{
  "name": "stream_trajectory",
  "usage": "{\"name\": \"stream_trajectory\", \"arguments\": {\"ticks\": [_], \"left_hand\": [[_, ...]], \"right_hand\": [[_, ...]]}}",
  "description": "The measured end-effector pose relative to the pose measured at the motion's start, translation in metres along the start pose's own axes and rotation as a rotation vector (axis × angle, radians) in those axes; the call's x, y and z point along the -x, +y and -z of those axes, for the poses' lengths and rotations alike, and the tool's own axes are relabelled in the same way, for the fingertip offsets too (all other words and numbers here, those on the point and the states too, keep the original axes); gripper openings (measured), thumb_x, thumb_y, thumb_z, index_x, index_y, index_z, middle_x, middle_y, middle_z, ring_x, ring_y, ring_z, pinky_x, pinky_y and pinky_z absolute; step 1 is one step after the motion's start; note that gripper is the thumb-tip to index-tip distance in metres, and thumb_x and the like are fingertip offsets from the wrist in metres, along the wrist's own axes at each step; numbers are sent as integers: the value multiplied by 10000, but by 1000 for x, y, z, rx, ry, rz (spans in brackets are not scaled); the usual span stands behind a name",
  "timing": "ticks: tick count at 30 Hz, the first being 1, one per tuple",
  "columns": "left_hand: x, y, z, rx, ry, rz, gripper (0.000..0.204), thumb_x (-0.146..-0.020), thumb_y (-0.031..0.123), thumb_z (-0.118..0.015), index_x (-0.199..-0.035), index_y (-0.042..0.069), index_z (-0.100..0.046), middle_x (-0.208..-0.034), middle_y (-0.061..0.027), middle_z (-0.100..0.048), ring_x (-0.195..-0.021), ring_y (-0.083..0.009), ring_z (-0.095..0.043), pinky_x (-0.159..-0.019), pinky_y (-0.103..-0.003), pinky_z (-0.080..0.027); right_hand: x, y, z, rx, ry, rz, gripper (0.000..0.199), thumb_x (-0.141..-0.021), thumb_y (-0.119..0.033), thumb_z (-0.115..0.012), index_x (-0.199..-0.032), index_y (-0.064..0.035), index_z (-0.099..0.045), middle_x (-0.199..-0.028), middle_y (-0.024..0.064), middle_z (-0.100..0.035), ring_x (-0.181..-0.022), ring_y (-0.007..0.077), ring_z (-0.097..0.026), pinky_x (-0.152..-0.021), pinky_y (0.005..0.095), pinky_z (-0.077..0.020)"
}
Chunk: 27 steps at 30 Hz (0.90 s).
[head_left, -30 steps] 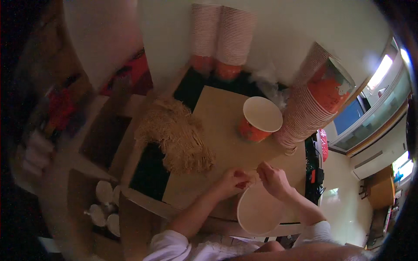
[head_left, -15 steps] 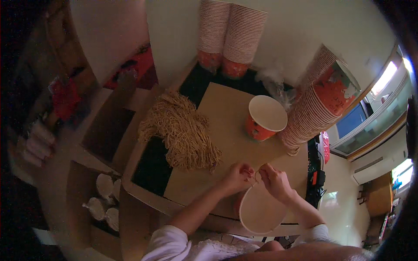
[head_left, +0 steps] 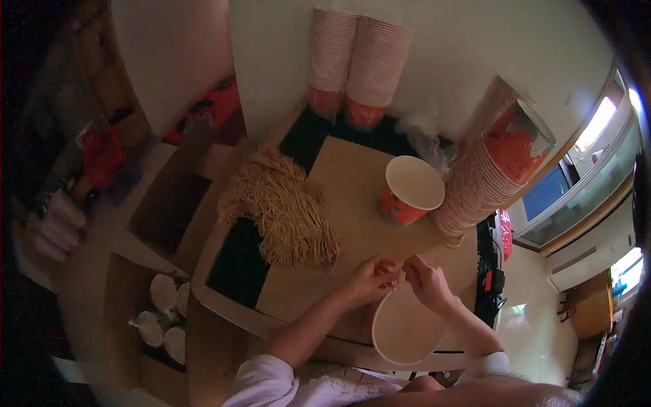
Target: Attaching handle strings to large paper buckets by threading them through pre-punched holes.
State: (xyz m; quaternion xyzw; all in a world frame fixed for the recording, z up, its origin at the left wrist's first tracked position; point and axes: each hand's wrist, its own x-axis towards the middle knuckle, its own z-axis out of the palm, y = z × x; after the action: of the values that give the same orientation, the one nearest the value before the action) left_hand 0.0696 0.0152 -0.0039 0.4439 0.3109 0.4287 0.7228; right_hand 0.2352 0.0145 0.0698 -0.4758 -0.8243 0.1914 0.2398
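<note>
A white-lined paper bucket [head_left: 405, 332] with a bit of red outside stands at the near table edge, below my hands. At its far rim, my left hand [head_left: 371, 279] and my right hand [head_left: 427, 283] meet with fingertips pinched on a short tan cord [head_left: 397, 278]. The cord is thin, and whether it passes through the rim I cannot tell. To the left lies a tangled heap of tan cords [head_left: 288, 217]. Beyond my hands stands another paper bucket [head_left: 410, 186], red outside and white inside, upright on a cardboard sheet [head_left: 359, 183].
Tall stacks of nested paper buckets [head_left: 380, 61] stand at the back wall, and a leaning stack [head_left: 478, 183] at the right. Clear plastic wrap [head_left: 427, 136] lies between them. An open carton [head_left: 122, 319] at lower left holds several round white-topped things [head_left: 163, 295].
The fingertips of both hands have drawn closer together over the cord, and the loop that showed between them looks smaller. My view has shifted slightly; the buckets stay put.
</note>
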Motion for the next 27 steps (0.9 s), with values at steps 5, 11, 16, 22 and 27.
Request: {"name": "stream_trajectory", "arguments": {"ticks": [5,11,16,22,27], "left_hand": [[-2,19,-2,-68,-73,75,162,-843,144,-573,-972,46,-578,-802,-15,-587,-731,-95,-538,-682,-249,-454],[-2,36,-9,-176,91,113,136,-815,107,-595,-862,-16,-626,-761,-15,-594,-708,-59,-509,-644,-229,-430],[-18,9,7,-271,-3,16,145,-807,154,-610,-887,34,-633,-772,-12,-604,-693,-94,-541,-629,-245,-446],[-9,17,-3,-162,64,35,107,-795,112,-620,-843,16,-625,-740,4,-587,-694,-65,-519,-639,-232,-436],[-12,18,-3,-183,107,53,153,-801,134,-619,-897,17,-596,-786,-5,-589,-720,-83,-531,-648,-240,-441]], "right_hand": [[1,3,3,-14,-52,-33,88,-826,-31,-509,-908,-9,-531,-750,128,-584,-686,258,-609,-605,316,-478],[-13,5,14,-296,-144,-64,215,-788,-20,-586,-1002,-23,-569,-807,99,-608,-724,194,-616,-649,279,-482],[-15,19,17,-117,-176,48,175,-757,-16,-616,-932,-20,-598,-813,97,-606,-725,194,-611,-650,280,-483],[-17,13,18,-121,-106,68,74,-764,-32,-603,-837,-18,-601,-805,121,-600,-712,258,-597,-618,323,-480],[-18,13,21,-95,-133,76,84,-788,-51,-577,-865,-18,-577,-797,159,-588,-713,330,-583,-609,361,-477]]}}
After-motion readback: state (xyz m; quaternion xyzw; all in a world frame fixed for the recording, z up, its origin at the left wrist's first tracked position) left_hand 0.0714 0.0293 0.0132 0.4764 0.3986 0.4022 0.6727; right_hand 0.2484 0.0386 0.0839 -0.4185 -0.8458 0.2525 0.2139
